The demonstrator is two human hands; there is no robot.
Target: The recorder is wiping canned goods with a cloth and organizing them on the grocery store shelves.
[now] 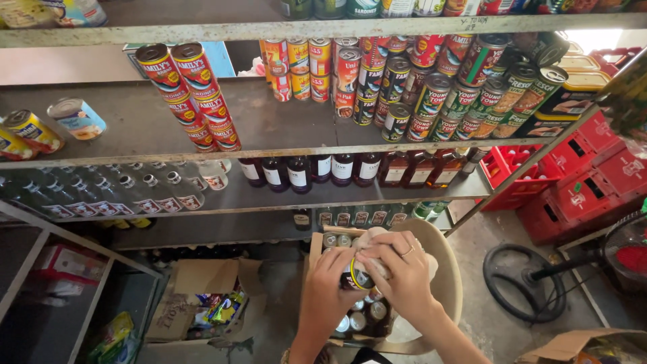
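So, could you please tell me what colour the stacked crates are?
The crates are red, seen in the head view.

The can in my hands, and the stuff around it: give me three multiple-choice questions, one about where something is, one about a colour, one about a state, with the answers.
1. Where is the can held?
A. Above an open cardboard box of cans
B. On the top shelf
C. Inside a red crate

2. What colour are the crates at right?
A. Blue
B. Red
C. Green

3. What is the right hand doing?
A. Hanging free
B. Pressing a pale cloth against the can
C. Gripping a bottle

Answers: 1 A, more can tops show in the box below the left hand. 2 B, they are plainly red. 3 B, the cloth bunches under its fingers on the can.
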